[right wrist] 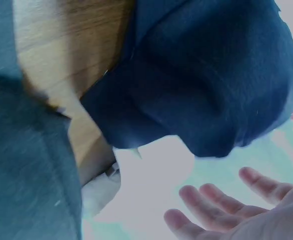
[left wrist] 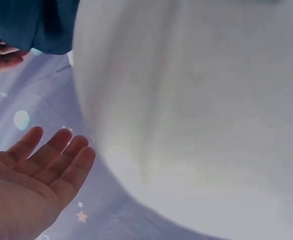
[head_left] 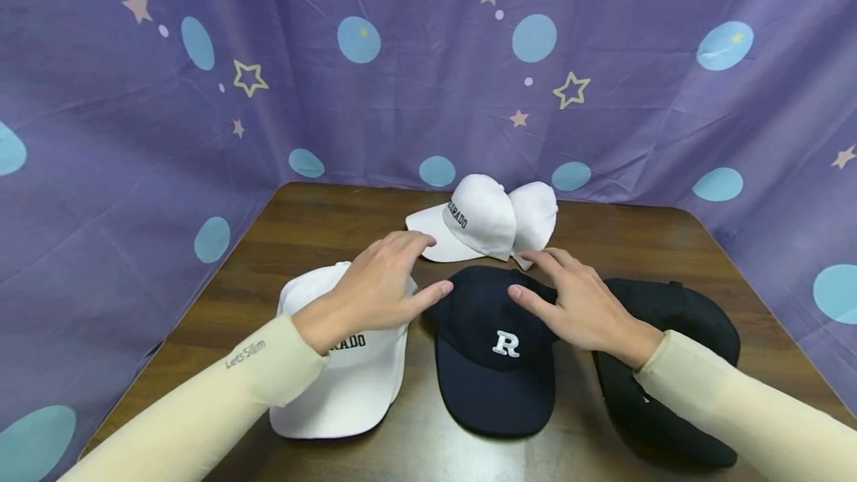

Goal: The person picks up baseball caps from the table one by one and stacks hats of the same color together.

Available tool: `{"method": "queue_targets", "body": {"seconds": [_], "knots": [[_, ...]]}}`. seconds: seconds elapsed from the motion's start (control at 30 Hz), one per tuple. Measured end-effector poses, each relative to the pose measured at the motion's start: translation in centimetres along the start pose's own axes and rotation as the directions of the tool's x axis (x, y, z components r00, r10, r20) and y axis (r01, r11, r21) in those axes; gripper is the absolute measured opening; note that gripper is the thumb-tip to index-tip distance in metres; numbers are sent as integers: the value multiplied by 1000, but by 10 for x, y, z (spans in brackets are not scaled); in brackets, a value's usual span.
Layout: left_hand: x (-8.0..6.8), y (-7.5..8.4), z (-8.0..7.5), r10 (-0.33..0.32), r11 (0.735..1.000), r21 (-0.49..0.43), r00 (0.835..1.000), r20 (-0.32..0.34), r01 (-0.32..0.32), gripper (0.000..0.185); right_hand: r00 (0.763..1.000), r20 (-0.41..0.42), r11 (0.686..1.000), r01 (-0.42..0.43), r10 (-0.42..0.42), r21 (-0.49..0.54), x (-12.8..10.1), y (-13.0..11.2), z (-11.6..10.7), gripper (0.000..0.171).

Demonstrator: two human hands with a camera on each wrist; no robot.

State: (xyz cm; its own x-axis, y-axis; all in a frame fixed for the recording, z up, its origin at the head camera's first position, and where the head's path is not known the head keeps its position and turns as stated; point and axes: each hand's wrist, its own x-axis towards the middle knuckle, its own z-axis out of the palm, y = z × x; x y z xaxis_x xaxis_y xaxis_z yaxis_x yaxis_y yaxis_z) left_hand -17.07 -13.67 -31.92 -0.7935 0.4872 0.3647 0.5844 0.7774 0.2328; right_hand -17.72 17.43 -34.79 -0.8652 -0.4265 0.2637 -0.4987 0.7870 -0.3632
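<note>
A dark wooden surface [head_left: 321, 222] carries five caps, and a purple cloth [head_left: 134, 169] printed with blue dots and stars hangs round it on three sides.

Nearest the person, in the middle, lies the navy cap [head_left: 495, 348] with a white R on its front, brim toward the person. The left hand [head_left: 375, 288] hovers at its left side with the fingers [head_left: 428, 294] spread wide and straight, the thumb tip just at the crown's edge. The right hand [head_left: 579, 303] lies on the crown's right side, its fingers [head_left: 532, 302] also spread and relaxed, the thumb touching the cloth. Neither hand grips anything. In the right wrist view the navy crown [right wrist: 211, 85] sits just above the straight fingertips [right wrist: 196, 200].

Under the left wrist lies a white cap [head_left: 348, 378] with dark lettering, close beside the navy one; it fills the left wrist view as a pale blur [left wrist: 196, 115] beside the flat palm [left wrist: 41, 165]. Under the right forearm lies a black cap [head_left: 669, 378], touching the navy one.

Farther back, past the fingertips, stand two more white caps, one lettered [head_left: 475, 218] and one plain [head_left: 535, 214] behind it, touching each other.
</note>
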Motion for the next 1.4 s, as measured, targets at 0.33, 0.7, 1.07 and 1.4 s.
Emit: {"method": "queue_targets", "body": {"seconds": [0.33, 0.7, 1.07, 1.4], "knots": [[39, 14, -7, 2, 1000, 4, 997, 78, -2, 66, 997, -6, 997, -83, 83, 13, -19, 12, -21, 60], [72, 13, -7, -10, 1000, -14, 995, 95, 11, 60, 998, -39, 999, -47, 48, 6, -37, 17, -27, 57], [115, 12, 2, -32, 999, 1, 984, 173, 32, 61, 997, -43, 998, -60, 61, 19, -52, 21, -25, 55], [142, 6, 20, -35, 999, 8, 974, 224, 34, 62, 991, -122, 997, -42, 50, 66, -57, 27, -29, 51]]}}
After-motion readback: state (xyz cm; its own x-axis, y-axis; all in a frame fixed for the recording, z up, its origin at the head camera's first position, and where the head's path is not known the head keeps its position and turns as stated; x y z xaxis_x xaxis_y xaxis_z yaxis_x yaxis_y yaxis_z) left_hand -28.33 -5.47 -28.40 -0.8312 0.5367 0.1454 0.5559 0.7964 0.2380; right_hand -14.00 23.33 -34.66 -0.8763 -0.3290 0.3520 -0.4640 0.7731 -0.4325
